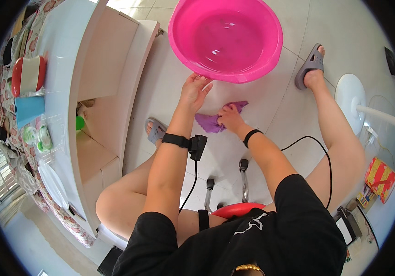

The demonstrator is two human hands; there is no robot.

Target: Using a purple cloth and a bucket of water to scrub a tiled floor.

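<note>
A pink plastic basin (242, 75) with clear water in it stands on the tiled floor before me. My left hand (196, 90) is at its near rim, fingertips touching or just under the edge; the rim hides part of them. Closer to me, a purple cloth (207, 121) lies crumpled on the floor. My right hand (231, 117) presses down on it with bent fingers, bunching the fabric. Both wrists wear black straps, and a black device (198, 147) with a cable sits on the left one.
To the left stands a white cabinet (104, 55) holding a red-and-white container (28, 76), a blue box (30, 109) and a white lid (53, 183). A white round stand base (350, 100) is at the right. The red stool seat (239, 209) is under me. A black cable (325, 151) crosses my right leg.
</note>
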